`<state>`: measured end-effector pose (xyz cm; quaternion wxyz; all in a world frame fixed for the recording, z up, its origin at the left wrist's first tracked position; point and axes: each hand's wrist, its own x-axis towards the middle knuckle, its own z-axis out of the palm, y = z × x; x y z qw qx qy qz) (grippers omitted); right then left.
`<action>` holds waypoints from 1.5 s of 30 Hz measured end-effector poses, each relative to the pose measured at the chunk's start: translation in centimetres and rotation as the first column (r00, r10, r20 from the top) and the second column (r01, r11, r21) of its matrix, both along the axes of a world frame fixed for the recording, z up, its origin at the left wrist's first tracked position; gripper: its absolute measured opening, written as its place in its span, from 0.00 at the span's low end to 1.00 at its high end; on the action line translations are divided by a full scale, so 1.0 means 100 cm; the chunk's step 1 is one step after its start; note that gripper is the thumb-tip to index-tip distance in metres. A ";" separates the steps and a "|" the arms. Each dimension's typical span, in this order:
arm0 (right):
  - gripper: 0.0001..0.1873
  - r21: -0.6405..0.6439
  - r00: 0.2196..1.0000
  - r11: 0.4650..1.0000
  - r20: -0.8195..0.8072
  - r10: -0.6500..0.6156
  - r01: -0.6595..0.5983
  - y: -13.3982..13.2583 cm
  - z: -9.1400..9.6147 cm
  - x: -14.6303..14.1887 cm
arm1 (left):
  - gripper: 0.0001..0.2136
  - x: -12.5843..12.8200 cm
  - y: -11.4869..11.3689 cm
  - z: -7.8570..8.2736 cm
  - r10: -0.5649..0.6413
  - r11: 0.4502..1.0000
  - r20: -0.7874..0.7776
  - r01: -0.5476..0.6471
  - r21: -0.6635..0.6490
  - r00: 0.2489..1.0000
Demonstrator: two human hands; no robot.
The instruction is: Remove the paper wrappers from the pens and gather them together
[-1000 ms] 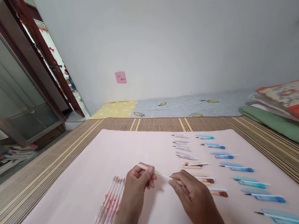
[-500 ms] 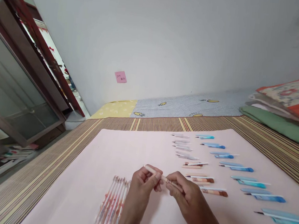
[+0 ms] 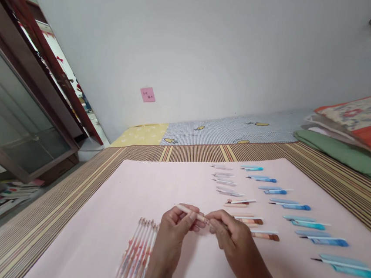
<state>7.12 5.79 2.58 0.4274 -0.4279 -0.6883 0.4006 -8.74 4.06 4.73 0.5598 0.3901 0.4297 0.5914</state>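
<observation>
A slim beige pen point(image 3: 187, 210) slants between my hands above the pink sheet point(image 3: 99, 218), its thin tip pointing left. My left hand point(image 3: 174, 229) is closed round the front part of its barrel. The fingers of my right hand point(image 3: 233, 235) pinch the pen at its other end, and they hide most of that end. Beside my left wrist lies a row of several white pens with reddish patterns point(image 3: 135, 252). Taken-apart brown and beige pen parts point(image 3: 264, 236) rest just past my right hand.
Groups of blue pen parts point(image 3: 329, 241) run down the sheet's right side, with grey pen parts point(image 3: 225, 182) farther back. A striped mat point(image 3: 82, 190) lies under the sheet. Folded bedding point(image 3: 351, 155) is stacked at right, and a wall point(image 3: 212, 63) stands behind.
My right hand has shifted along the pen's rear end, and its fingers now cover more of it. The view has moved slightly. My left hand keeps its hold.
</observation>
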 end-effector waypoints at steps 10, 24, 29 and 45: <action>0.04 0.109 0.995 0.991 0.046 -0.085 0.080 0.001 -0.001 -0.001 | 0.13 0.004 0.005 -0.009 0.114 0.989 0.040 -0.109 -0.103 0.993; 0.10 0.167 0.991 0.985 0.115 -0.062 0.042 0.001 -0.002 0.002 | 0.17 0.009 0.004 -0.012 0.093 0.986 0.033 -0.087 -0.145 0.995; 0.19 0.092 0.993 0.996 0.118 0.002 -0.013 0.001 0.002 0.004 | 0.17 0.010 0.004 -0.013 0.067 0.987 -0.006 -0.067 -0.144 0.998; 0.21 -0.031 0.991 0.999 0.129 -0.027 0.031 0.005 0.006 0.016 | 0.15 0.014 0.001 -0.013 -0.004 0.994 0.122 0.018 -0.110 0.992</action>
